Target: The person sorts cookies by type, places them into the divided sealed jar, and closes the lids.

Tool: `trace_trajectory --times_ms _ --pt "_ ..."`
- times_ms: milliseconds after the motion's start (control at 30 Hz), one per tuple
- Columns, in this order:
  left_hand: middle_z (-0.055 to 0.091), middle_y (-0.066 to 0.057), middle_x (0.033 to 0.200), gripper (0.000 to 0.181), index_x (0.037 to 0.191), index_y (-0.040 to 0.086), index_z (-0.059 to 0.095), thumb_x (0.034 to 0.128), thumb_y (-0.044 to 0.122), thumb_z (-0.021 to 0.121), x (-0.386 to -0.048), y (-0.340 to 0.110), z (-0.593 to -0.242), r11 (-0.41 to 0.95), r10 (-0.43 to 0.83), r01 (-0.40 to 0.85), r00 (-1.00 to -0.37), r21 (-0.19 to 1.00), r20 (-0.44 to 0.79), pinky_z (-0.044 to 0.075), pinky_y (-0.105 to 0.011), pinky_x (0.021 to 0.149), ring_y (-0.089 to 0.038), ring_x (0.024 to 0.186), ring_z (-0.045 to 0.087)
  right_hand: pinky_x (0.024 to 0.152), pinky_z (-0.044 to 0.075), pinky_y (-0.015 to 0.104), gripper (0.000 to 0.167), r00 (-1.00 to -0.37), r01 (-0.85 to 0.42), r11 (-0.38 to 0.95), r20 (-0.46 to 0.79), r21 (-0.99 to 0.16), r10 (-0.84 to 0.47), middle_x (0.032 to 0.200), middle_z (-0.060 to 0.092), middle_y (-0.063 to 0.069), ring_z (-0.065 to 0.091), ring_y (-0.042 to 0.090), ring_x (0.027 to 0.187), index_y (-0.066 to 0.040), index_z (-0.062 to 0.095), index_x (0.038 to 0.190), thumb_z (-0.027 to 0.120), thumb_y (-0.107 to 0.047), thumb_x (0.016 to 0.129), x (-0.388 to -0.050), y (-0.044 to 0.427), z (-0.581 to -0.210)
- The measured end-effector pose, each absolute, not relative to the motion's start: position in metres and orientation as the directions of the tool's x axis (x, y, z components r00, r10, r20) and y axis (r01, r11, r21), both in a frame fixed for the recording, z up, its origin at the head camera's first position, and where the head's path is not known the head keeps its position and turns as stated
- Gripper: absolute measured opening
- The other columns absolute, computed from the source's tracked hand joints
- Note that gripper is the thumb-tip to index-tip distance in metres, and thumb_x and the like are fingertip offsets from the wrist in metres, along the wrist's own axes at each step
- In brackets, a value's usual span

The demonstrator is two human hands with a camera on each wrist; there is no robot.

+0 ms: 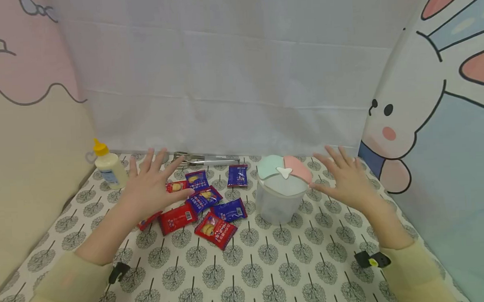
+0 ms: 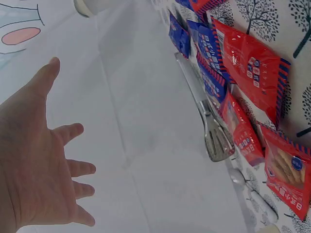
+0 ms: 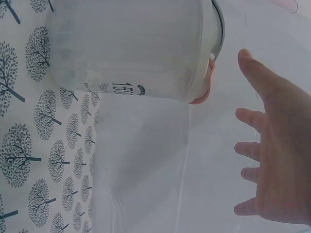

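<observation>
The left hand [image 1: 148,191] hangs with fingers spread above red and blue snack packets, holding nothing; in the left wrist view the same hand [image 2: 39,160] shows its palm. Beside it lie a red packet [image 1: 178,219], another red packet [image 1: 216,230] and a blue packet [image 1: 230,210]. A translucent canister [image 1: 277,205] with a green, pink and white lid [image 1: 299,170] stands upright. To its right the right hand [image 1: 346,180] is raised, fingers spread and empty. The right wrist view has that hand [image 3: 282,145] near the lid end of the canister [image 3: 131,43].
A cream bottle with a yellow nozzle [image 1: 112,171] stands at the back left. Metal tongs [image 1: 216,162] lie along the back edge by the white curtain [image 1: 230,79]. A spoon [image 2: 260,201] rests near the tongs. The cloth [image 1: 250,258] has a tree print.
</observation>
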State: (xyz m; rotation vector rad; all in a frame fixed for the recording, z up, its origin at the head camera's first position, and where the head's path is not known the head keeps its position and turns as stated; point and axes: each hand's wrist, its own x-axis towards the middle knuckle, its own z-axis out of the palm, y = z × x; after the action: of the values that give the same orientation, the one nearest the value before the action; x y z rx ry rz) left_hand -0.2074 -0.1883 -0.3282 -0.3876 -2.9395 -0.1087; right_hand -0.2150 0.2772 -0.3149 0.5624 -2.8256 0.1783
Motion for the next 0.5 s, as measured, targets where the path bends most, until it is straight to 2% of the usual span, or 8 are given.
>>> trace_trajectory --times_ms 200,367,500 --pt "-0.005 -0.012 0.158 0.094 0.151 0.035 0.009 0.0747 0.086 0.031 -0.211 -0.171 -0.321 0.953 0.279 0.297 -0.937 0.059 0.21 -0.028 -0.055 0.103 -0.031 0.142 -0.019 0.108 0.01 0.07 0.079 -0.867 -0.439 0.893 0.305 -0.096 -0.394 0.157 0.014 0.013 0.003 0.036 0.145 -0.024 0.027 0.149 0.061 -0.054 0.085 -0.215 0.277 -0.306" --pt "-0.007 -0.01 0.158 0.094 0.152 0.033 0.012 0.076 0.084 0.037 -0.212 -0.151 -0.316 0.945 0.31 0.326 -0.925 0.036 0.221 -0.023 -0.057 0.106 -0.028 0.141 -0.022 0.109 0.009 0.069 0.078 -0.833 -0.499 0.86 0.332 -0.109 -0.442 0.158 0.015 0.01 0.0 0.033 0.145 -0.025 0.028 0.149 0.064 -0.051 0.084 -0.22 0.274 -0.304" --pt "-0.009 -0.009 0.158 0.093 0.151 0.034 0.009 0.077 0.083 0.037 -0.216 -0.132 -0.317 0.931 0.351 0.364 -0.909 0.017 0.225 -0.02 -0.057 0.108 -0.028 0.14 -0.023 0.11 0.01 0.068 0.077 -0.798 -0.553 0.826 0.352 -0.107 -0.488 0.157 0.017 0.008 0.001 0.032 0.145 -0.025 0.031 0.148 0.064 -0.052 0.083 -0.224 0.266 -0.305"
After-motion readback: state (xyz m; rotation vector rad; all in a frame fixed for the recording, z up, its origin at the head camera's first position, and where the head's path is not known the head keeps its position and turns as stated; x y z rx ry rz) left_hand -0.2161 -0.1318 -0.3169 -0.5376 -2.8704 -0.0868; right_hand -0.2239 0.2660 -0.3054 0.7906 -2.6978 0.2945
